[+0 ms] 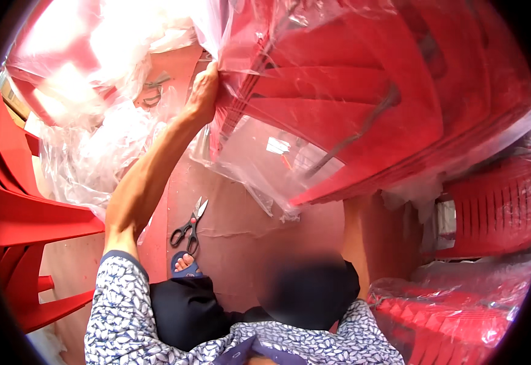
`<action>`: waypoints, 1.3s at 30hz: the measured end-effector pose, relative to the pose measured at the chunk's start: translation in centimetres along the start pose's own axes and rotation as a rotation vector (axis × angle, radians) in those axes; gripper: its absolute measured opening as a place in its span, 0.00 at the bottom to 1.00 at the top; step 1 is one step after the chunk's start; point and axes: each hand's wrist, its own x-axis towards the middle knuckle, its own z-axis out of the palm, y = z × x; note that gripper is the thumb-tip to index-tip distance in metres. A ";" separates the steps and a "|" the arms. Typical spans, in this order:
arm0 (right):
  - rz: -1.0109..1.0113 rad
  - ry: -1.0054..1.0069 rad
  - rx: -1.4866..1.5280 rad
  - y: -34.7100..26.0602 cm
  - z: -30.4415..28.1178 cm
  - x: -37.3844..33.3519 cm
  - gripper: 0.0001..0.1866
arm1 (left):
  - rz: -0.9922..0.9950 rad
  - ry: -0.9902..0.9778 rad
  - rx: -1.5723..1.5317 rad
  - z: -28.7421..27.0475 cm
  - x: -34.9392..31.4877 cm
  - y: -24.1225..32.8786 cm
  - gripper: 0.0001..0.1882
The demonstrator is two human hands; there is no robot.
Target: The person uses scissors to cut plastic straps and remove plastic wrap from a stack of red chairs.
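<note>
one large nested stack of red plastic chairs (350, 91), loosely covered by clear plastic film (235, 170), is seen at a slant across the upper right, in front of the person. its left edge, where the film hangs, is touched by the bare left hand (203, 94); those fingers are partly hidden, so whether they are closed on the film cannot be told. the bare right forearm (355, 234) is run up to the stack's lower edge, and the right hand is hidden behind it, its fingers' state not to be told. black-handled metal scissors (188, 230) are laid, blades parted, on the reddish-brown floor (235, 255), just beside a blue sandal (190, 273). crumpled clear plastic sheeting (89, 158) is heaped at the left.
</note>
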 end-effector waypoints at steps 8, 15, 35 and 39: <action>-0.168 0.059 -0.041 7.4 -0.7 11.5 0.25 | 0.098 -0.023 0.061 1.7 -2.5 -0.8 0.24; -0.075 -0.136 0.281 11.6 -4.9 16.1 0.25 | 0.299 -0.334 0.625 1.7 -3.2 -0.2 0.26; 0.289 -0.924 0.239 -18.6 13.7 -7.9 0.18 | 0.569 -0.366 0.739 4.2 -6.8 4.7 0.11; 0.245 -0.854 0.066 -17.5 15.7 -7.4 0.22 | 0.703 -0.378 0.524 3.2 -5.1 3.0 0.13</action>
